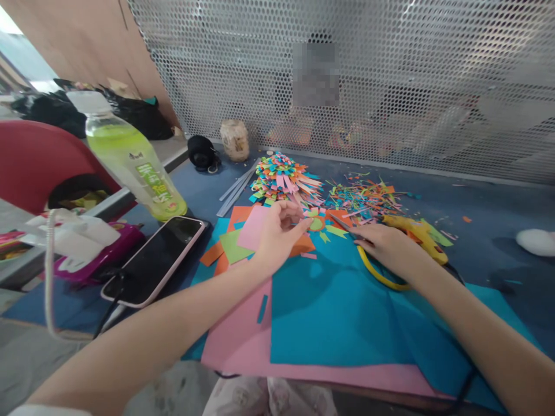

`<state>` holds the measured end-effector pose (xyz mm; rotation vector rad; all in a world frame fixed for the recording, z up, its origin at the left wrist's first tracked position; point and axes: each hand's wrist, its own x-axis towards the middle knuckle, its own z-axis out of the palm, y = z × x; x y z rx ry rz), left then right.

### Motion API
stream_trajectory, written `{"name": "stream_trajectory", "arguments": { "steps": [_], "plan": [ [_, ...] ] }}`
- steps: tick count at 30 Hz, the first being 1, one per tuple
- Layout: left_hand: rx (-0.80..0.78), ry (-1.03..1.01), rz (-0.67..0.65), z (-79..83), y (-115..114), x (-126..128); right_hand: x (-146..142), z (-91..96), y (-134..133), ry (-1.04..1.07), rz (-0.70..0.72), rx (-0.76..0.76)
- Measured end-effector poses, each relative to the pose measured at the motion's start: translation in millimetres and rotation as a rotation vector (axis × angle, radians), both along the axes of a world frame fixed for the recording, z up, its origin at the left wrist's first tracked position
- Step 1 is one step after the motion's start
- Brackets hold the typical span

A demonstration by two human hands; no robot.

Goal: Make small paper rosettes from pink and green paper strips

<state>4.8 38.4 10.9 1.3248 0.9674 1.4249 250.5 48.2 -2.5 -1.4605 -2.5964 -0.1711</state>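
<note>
My left hand (280,237) is bent over the paper stack, thumb and fingertips closed at the edge of a small round paper flower (317,223). That piece has a green centre, an orange ring and short strips around it. In my right hand (384,245) are scissors (381,276) with a large yellow handle loop; their grey tip points left toward the flower. Small green cut strips (336,231) lie between the hands. Beneath them is a blue paper sheet (333,312) over a pink sheet (236,341). Pink, green and orange squares (237,242) lie by my left wrist.
Behind the hands stand a fringed multicolour paper cone (281,176) and a heap of paper scraps (366,199). A yellow glue gun (422,240) lies right, glue sticks (236,188) left. A phone (156,260) and drink bottle (134,162) are near my left arm; perforated metal panel (243,63) behind.
</note>
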Motion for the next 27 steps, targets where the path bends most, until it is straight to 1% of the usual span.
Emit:
{"name": "stream_trajectory", "arguments": {
  "steps": [3,5,8,11,15,17,19,23,27],
  "plan": [
    [-0.003,0.000,-0.009,0.5,0.1,-0.5,-7.1,-5.7,-5.5,-0.054,-0.002,0.050],
    [-0.005,0.005,-0.006,0.3,-0.2,-0.8,-12.2,-4.6,-10.6,-0.084,-0.001,0.073],
    [0.002,0.007,-0.002,-0.1,-0.7,-1.1,-14.2,3.1,-15.1,-0.100,0.003,0.106],
    [-0.015,-0.043,-0.024,-1.2,0.2,-1.4,-7.5,15.8,-9.0,-0.070,-0.006,0.153],
    [-0.018,-0.087,-0.065,-4.1,3.9,-1.7,3.7,35.9,17.4,-0.008,-0.091,0.215],
    [0.001,-0.085,-0.054,-5.4,5.5,-1.7,6.8,45.0,35.4,0.010,-0.184,0.229],
    [0.008,-0.087,-0.047,-6.6,6.4,-1.6,8.9,52.0,54.2,0.015,-0.248,0.238],
    [0.004,-0.084,-0.063,-10.2,6.9,-1.3,12.4,60.1,86.5,0.027,-0.347,0.201],
    [0.034,-0.089,-0.053,-15.7,8.1,-0.2,14.3,62.4,103.7,0.060,-0.442,0.181]
  ]
}}
